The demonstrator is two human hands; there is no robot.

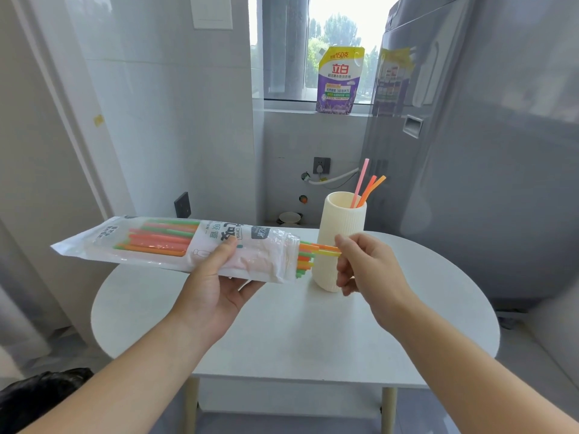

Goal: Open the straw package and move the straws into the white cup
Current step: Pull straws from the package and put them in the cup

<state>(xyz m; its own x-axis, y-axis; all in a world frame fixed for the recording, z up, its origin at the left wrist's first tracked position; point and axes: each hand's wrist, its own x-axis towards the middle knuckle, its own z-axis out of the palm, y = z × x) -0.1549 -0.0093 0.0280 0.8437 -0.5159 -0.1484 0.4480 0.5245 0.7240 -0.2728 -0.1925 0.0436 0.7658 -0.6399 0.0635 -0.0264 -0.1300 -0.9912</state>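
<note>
My left hand [216,283] grips the clear straw package [163,242] from below and holds it level above the table. Its open right end shows several orange, green and yellow straw tips [305,258]. My right hand [363,264] pinches two of those straws, an orange and a yellow one [326,249], just outside the package mouth. The tall ribbed white cup [340,233] stands on the table right behind my right hand. Three straws [363,186], one pink and two orange, lean out of the cup.
The white oval table [282,333] has wooden legs. A grey appliance [485,151] stands close on the right. A purple detergent pouch [338,81] sits on the window sill. A black bag [40,393] lies on the floor at lower left. Tiled walls are on the left.
</note>
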